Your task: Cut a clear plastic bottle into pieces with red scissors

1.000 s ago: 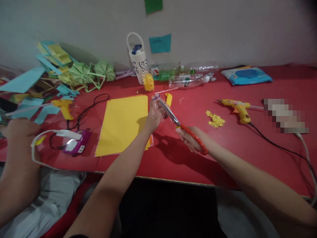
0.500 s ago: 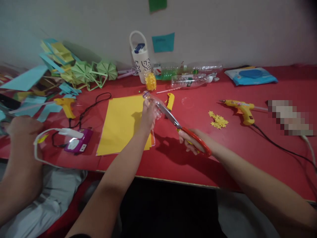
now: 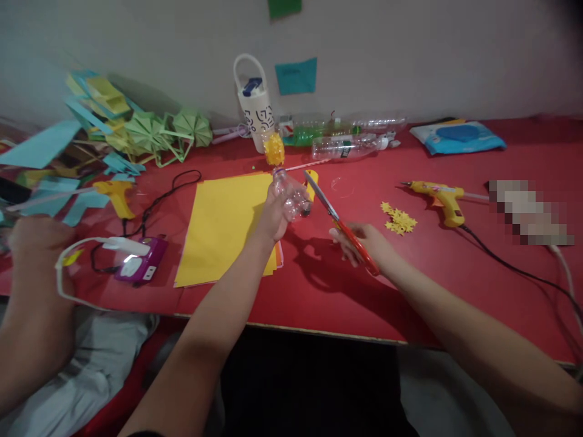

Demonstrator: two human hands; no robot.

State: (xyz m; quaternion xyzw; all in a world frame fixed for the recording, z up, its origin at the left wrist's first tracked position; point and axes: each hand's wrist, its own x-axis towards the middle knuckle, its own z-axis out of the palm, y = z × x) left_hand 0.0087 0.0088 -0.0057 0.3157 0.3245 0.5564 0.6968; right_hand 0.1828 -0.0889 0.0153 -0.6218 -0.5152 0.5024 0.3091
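Observation:
My left hand (image 3: 274, 213) is closed around a clear plastic bottle piece (image 3: 290, 197), its neck pointing up and away from me. It is held above the right edge of a stack of yellow paper (image 3: 228, 230). In my right hand (image 3: 362, 243) is a pair of scissors (image 3: 334, 215) with red handles, the blades pointing up and left, just right of the bottle piece and apart from it. Behind the bottle piece lies a yellow-handled tool (image 3: 312, 181), partly hidden. A yellow decorated piece (image 3: 274, 149) stands beyond, near a white tumbler (image 3: 256, 115).
Yellow stars (image 3: 399, 220) and a yellow glue gun (image 3: 437, 199) lie at right. Plastic bottles (image 3: 346, 146) and a wipes pack (image 3: 458, 138) line the wall. Left are another glue gun (image 3: 116, 197), a purple power socket (image 3: 142, 261), folded paper shapes (image 3: 155, 133) and another person's arm (image 3: 40, 291).
The scissors have drawn back from the bottle piece and turned, their handles now seen edge-on. The bottle piece has shifted slightly right and is more fully visible.

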